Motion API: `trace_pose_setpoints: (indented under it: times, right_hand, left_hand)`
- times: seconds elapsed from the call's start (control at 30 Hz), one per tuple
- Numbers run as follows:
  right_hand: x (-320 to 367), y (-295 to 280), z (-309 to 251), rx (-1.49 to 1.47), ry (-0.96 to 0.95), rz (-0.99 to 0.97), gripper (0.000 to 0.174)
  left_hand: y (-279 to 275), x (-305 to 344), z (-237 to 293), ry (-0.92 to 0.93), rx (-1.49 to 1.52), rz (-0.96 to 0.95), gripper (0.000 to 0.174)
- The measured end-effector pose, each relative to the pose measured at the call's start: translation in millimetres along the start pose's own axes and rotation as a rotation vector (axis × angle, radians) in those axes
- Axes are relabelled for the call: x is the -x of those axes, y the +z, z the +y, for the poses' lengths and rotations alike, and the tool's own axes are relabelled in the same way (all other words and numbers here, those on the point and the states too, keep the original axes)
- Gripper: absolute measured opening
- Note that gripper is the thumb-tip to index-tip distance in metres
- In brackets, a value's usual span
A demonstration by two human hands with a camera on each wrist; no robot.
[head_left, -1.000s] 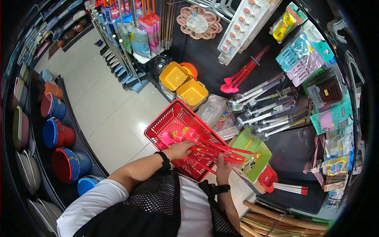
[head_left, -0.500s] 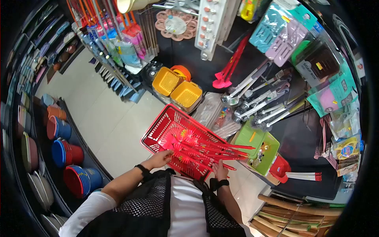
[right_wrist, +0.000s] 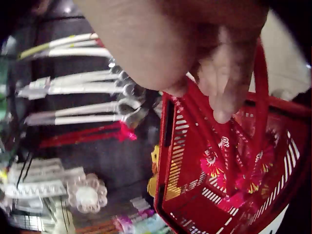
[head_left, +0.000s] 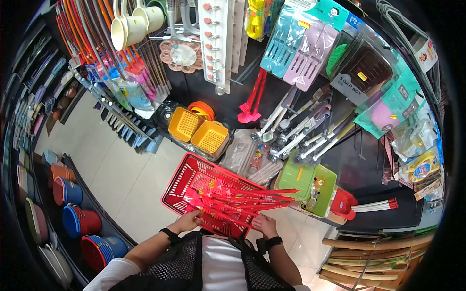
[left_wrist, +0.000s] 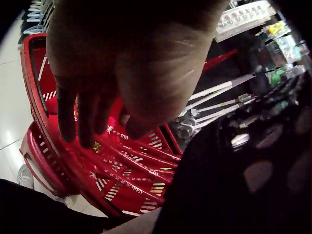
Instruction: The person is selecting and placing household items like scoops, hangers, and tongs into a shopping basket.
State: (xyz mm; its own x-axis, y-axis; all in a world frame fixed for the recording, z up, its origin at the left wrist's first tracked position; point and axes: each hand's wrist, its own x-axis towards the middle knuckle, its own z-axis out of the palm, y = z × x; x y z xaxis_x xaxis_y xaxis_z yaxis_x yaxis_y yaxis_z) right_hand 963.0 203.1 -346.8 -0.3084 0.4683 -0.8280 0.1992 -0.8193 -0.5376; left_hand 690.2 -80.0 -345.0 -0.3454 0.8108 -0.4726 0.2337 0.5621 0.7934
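Note:
In the head view a red shopping basket [head_left: 171, 198] is close in front of the person's body. Several red long-handled brushes [head_left: 228, 198] with pink bristle heads lie across it, handles jutting over its right side. At the near side the left hand [head_left: 188, 220] hovers by the brush heads; its fingers [left_wrist: 87, 119] hang down loosely over the basket in the left wrist view, holding nothing. The right hand [head_left: 264, 225] is by the near right corner, pinching a brush handle end. Handles run up under its fingers [right_wrist: 222, 105] in the right wrist view.
Behind the basket are yellow baskets [head_left: 211, 137], wrapped white-handled brushes [head_left: 310, 138] and a green bin [head_left: 324, 186]. More red brushes [head_left: 251, 106] hang on the black display. Stacked buckets [head_left: 82, 220] line the left shelf; wooden handles [head_left: 374, 257] lie at lower right.
The left hand has let go of the brushes and drawn back to the basket's near side. The brushes have settled in the basket; the right hand has moved nearer the body.

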Motion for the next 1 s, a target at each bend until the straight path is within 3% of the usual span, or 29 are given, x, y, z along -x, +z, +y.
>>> trace_pose_setpoints:
  times: [0.07,0.13,0.33,0.4,0.47,0.53,0.6,0.63,0.67,0.73,0.8,0.87,0.9,0.97,1.0]
  right_hand:
    - [18.8,19.9,-25.1,0.295,-0.099,-0.070,0.047]
    - [20.6,44.7,-54.6,0.322,-0.133,-0.090,0.039]
    - [-22.2,132.7,-171.6,0.404,-0.690,-0.330,0.028]
    - [-44.5,166.9,-222.0,0.541,-0.914,-0.270,0.027]
    - [-48.6,208.2,-269.5,0.432,-1.104,-0.209,0.026]
    - [-68.6,239.7,-316.9,0.588,-1.262,-0.077,0.037]
    - [-71.9,274.9,-352.7,0.371,-1.204,-0.159,0.040]
    - [-68.5,284.0,-372.6,0.657,-1.175,0.044,0.039]
    - [-95.4,296.9,-383.2,0.593,-1.366,0.066,0.038]
    - [-135.5,312.0,-403.0,0.776,-1.660,0.193,0.036]
    - [-152.7,324.9,-413.4,0.889,-1.606,0.203,0.037]
    - [-173.2,337.0,-435.4,0.977,-1.793,0.374,0.041]
    - [-162.2,343.2,-436.9,0.969,-1.804,0.362,0.041]
    - [-129.6,344.3,-436.3,1.081,-1.531,0.479,0.042]
    - [-178.2,346.7,-438.1,0.859,-1.505,0.317,0.043]
  left_hand:
    - [0.2,-3.6,4.5,-0.035,-0.007,-0.016,0.046]
    - [4.5,-7.3,0.9,-0.078,0.041,-0.034,0.048]
    - [10.4,-17.3,-8.0,-0.070,0.017,-0.038,0.048]
    - [0.7,-12.6,20.7,-0.075,-0.020,-0.026,0.048]
    - [2.0,-12.3,21.1,-0.036,0.026,0.009,0.047]
    - [1.9,-9.9,26.4,-0.056,0.033,0.026,0.047]
    - [7.0,-4.7,22.4,-0.061,0.057,0.072,0.047]
    - [2.6,-1.5,33.9,-0.113,0.088,0.059,0.047]
    - [0.3,6.2,46.7,-0.166,0.122,0.050,0.047]
    - [-0.6,16.0,53.0,-0.124,0.154,0.095,0.049]
    - [-0.5,25.7,43.1,-0.130,0.077,0.107,0.050]
    - [1.5,34.9,37.7,-0.172,0.113,0.134,0.050]
    - [-3.0,38.3,45.3,-0.243,0.097,0.114,0.048]
    - [-6.0,40.5,42.0,-0.267,0.118,0.114,0.048]
    - [-5.2,44.1,40.0,-0.293,0.138,0.098,0.048]
